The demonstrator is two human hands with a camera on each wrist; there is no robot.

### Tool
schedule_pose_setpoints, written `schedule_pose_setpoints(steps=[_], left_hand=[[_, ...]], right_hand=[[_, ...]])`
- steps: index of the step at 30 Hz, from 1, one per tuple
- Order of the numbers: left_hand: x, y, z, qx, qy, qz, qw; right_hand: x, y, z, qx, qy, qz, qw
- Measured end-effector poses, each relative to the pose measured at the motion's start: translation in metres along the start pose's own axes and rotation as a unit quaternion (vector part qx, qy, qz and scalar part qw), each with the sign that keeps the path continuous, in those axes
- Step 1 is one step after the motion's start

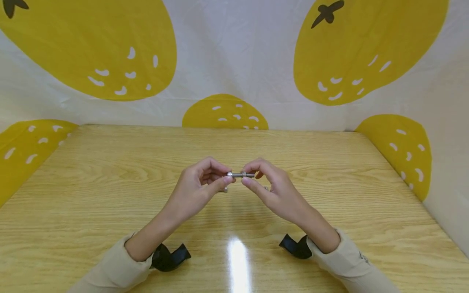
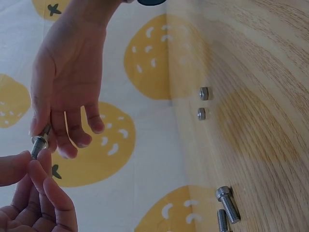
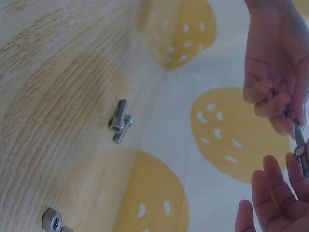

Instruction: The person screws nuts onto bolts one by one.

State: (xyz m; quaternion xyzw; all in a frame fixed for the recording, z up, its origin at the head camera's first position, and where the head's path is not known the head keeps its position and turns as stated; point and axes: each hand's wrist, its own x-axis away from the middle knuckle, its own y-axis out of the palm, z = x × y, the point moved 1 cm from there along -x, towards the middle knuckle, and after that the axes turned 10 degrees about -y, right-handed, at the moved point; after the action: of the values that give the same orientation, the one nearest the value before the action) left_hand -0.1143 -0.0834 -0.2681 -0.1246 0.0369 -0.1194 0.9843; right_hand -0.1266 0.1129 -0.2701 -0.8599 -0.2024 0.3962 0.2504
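Observation:
In the head view a steel bolt (image 1: pixel 237 175) lies level between both hands, raised over the table. My left hand (image 1: pixel 196 187) pinches its head end between thumb and fingers. A hex nut (image 1: pixel 244 174) sits around the threaded shaft, and the bolt's tip sticks out past it to the right. Thumb and forefinger of my right hand (image 1: pixel 276 189) pinch this nut. The right wrist view shows the nut (image 3: pixel 300 151) on the shaft beside the right fingers, while the left hand (image 3: pixel 275 63) covers the bolt's head.
Two loose socket-head bolts (image 3: pixel 117 123) lie together on the wooden table (image 1: pixel 110 162). Two loose nuts (image 2: pixel 203 94) rest apart from them, close to the right hand's side. A white cloth with yellow fruit shapes (image 1: pixel 234 61) stands around the table's back and sides.

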Motion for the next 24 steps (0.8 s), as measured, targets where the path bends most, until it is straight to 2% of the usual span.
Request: schedule_pose_setpoints(steps=[6,10,12,19,24], left_hand=[[-0.0004,0.0009,-0.0004,0.000,0.002,-0.001,1.0000],[-0.0013,0.0007,-0.0017,-0.002,0.000,0.000,1.0000],[-0.0013,0.0004,-0.0019,-0.002,-0.002,0.001,1.0000],[-0.0011,0.0007,-0.0015,0.001,0.008,0.000,1.0000],[-0.0012,0.0013,-0.0018,0.002,0.007,0.000,1.0000]], right_hand=[[0.0001,0.0009,-0.0010,-0.002,0.070,-0.013,0.9974],[-0.0004,-0.0018,-0.0009,0.009,0.094,-0.010,0.9955],[-0.0009,-0.0030,-0.0010,0.009,0.083,-0.007,0.9965],[-0.0013,-0.0022,-0.0020,0.005,0.001,0.009,0.9999],[-0.0014,-0.0021,-0.0030,0.005,-0.004,0.013,0.9999]])
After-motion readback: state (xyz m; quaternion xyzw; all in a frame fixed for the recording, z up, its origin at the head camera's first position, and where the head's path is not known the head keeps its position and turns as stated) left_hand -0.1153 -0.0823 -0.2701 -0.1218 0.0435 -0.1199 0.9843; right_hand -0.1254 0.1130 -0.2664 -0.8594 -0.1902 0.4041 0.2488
